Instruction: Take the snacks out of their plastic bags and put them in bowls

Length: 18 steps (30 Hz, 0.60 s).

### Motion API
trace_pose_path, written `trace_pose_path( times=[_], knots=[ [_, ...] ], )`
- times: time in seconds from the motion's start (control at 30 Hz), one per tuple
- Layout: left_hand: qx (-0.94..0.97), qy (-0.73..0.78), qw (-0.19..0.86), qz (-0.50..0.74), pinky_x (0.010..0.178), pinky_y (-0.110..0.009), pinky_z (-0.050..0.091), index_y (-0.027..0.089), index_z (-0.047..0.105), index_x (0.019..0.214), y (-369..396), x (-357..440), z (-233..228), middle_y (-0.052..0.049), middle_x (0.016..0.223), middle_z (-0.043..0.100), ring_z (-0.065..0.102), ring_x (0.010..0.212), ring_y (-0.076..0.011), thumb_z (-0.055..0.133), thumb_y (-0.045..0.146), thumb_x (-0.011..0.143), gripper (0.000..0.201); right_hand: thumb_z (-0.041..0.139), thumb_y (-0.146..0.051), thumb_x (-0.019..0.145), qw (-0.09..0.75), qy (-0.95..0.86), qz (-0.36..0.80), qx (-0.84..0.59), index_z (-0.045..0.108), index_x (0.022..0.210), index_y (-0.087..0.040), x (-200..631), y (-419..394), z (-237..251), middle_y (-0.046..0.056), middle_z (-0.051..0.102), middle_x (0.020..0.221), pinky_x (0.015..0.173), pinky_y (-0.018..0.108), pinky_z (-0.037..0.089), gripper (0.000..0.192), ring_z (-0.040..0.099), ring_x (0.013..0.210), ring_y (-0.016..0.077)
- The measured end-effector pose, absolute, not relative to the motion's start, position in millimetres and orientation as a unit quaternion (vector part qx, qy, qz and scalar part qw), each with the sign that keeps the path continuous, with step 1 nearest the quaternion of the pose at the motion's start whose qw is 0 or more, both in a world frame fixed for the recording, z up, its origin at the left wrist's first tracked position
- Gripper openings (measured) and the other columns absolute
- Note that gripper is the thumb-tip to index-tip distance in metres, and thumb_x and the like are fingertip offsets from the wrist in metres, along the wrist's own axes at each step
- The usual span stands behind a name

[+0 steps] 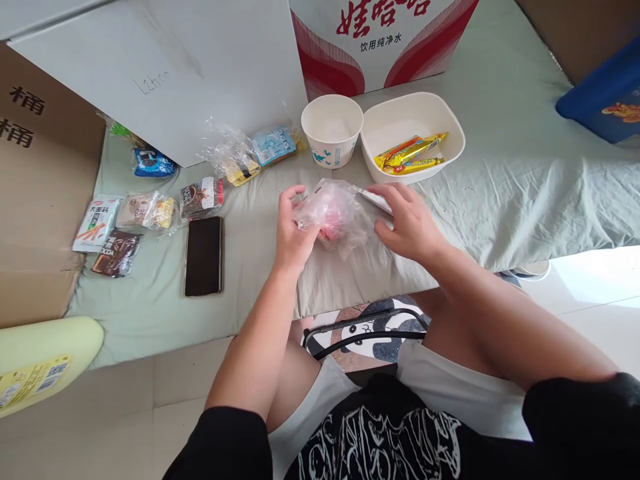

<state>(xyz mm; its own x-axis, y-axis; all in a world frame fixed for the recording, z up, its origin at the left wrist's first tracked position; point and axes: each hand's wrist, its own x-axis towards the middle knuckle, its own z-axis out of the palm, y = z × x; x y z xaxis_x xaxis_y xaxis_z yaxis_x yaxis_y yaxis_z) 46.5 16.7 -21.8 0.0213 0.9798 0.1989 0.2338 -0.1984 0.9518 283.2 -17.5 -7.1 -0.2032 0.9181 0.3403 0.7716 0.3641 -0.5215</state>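
My left hand (293, 230) and my right hand (407, 223) both grip a crinkled clear plastic bag (339, 212) with something pink inside, held just above the pale green sheet (525, 180). A thin white packet edge (375, 199) shows under my right fingers. Behind the bag stand a white paper cup (332, 130) and a white square bowl (413, 110) holding yellow snack bars (410, 155).
A black phone (203, 255) lies left of my hands. Several snack packets (150, 212) and a clear bag of snacks (250, 155) lie further left. Cardboard boxes (35, 180), a white board (175, 73), a red-and-white carton (380, 40) and a blue bag (607, 93) ring the sheet.
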Motion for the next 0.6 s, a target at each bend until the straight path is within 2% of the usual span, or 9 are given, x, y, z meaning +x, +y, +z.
trace_pose_path(
  times=[0.07,0.13,0.27,0.33,0.4,0.5,0.6],
  knots=[
    [0.573,0.517,0.369,0.518,0.075,-0.031,0.055,0.025,0.064,0.105,21,40,-17,-0.002,0.092,0.065,0.065,0.082,-0.0174,0.081,0.065,0.076,0.052,0.058,-0.022,0.08,0.317,-0.813,0.175,-0.456,0.056,0.145,-0.021,275,-22,-6,0.015,0.065,0.14,0.106,0.052,0.049,0.066,0.059,0.129,0.0359],
    [0.537,0.528,0.344,0.56,0.077,-0.032,0.055,0.024,0.064,0.095,26,34,-13,-0.002,0.091,0.066,0.065,0.083,-0.0181,0.081,0.067,0.075,0.051,0.058,-0.024,0.082,0.298,-0.833,0.204,-0.419,0.057,0.145,-0.023,266,-26,-4,0.013,0.066,0.142,0.104,0.05,0.048,0.063,0.06,0.129,0.0341],
    [0.466,0.545,0.353,0.6,0.07,-0.029,0.056,0.023,0.061,0.091,32,22,-13,-0.001,0.086,0.067,0.066,0.078,-0.0161,0.078,0.056,0.08,0.039,0.054,-0.021,0.091,0.274,-0.825,0.201,-0.451,0.075,0.107,-0.025,259,-26,-2,0.01,0.076,0.107,0.093,0.046,0.049,0.028,0.067,0.106,0.0298],
    [0.435,0.561,0.396,0.583,0.06,-0.026,0.053,0.023,0.059,0.092,33,13,-16,0.0,0.082,0.067,0.066,0.07,-0.0146,0.074,0.047,0.083,0.029,0.054,-0.022,0.091,0.311,-0.789,0.201,-0.49,0.075,0.094,-0.024,265,-21,0,0.009,0.075,0.096,0.091,0.046,0.05,0.022,0.067,0.097,0.0286],
    [0.43,0.582,0.414,0.553,0.055,-0.025,0.05,0.024,0.059,0.097,33,2,-21,0.0,0.084,0.068,0.066,0.066,-0.0141,0.072,0.037,0.082,0.023,0.055,-0.021,0.088,0.366,-0.729,0.188,-0.547,0.074,0.092,-0.025,276,-17,3,0.008,0.074,0.095,0.091,0.046,0.052,0.02,0.067,0.094,0.0283],
    [0.478,0.599,0.334,0.549,0.067,-0.028,0.057,0.026,0.06,0.106,33,-12,-22,-0.004,0.105,0.071,0.072,0.084,-0.0176,0.074,0.029,0.078,0.032,0.051,-0.019,0.085,0.433,-0.645,0.147,-0.613,0.071,0.091,-0.026,291,-16,6,0.008,0.072,0.097,0.092,0.048,0.052,0.021,0.066,0.098,0.0288],
    [0.613,0.55,0.253,0.508,0.098,-0.038,0.057,0.026,0.065,0.109,27,-17,-12,-0.008,0.127,0.07,0.068,0.12,-0.0256,0.078,0.034,0.075,0.037,0.05,-0.023,0.087,0.447,-0.659,0.133,-0.589,0.068,0.098,-0.026,294,-20,8,0.009,0.071,0.102,0.096,0.05,0.05,0.022,0.065,0.104,0.0297]
  ],
)
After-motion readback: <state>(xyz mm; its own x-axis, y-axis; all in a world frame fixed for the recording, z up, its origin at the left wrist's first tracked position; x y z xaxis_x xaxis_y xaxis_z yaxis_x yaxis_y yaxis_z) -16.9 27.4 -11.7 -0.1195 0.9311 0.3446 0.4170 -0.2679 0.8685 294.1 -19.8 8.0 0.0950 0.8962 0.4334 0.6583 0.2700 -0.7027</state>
